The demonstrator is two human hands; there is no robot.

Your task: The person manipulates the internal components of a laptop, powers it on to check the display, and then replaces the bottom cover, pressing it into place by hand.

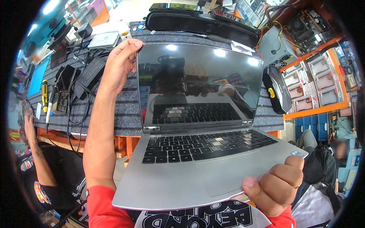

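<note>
A silver laptop [171, 182] is opened wide in front of me, its base tilted over my lap and its screen side above the workbench. The screen [201, 83] is dark and mirrors the keyboard and ceiling lights. Metal hinges [151, 129] show at its lower corners. Several keys on the black keyboard [182, 148] look pale or bare. My left hand [123, 57] is closed on the screen's upper left corner, thumb along the edge. Closed around the front right edge of the base is my right hand [279, 186], thumb on top; its fingertips are partly hidden.
On the left lie a power adapter [89, 78] with cables, a yellow screwdriver [45, 95] and a blue mat [38, 78]. A black soundbar [182, 26] sits behind the screen. Right are a black-grey case [276, 91] and an orange-framed display box [319, 81]. Another person's arm [40, 155] is at left.
</note>
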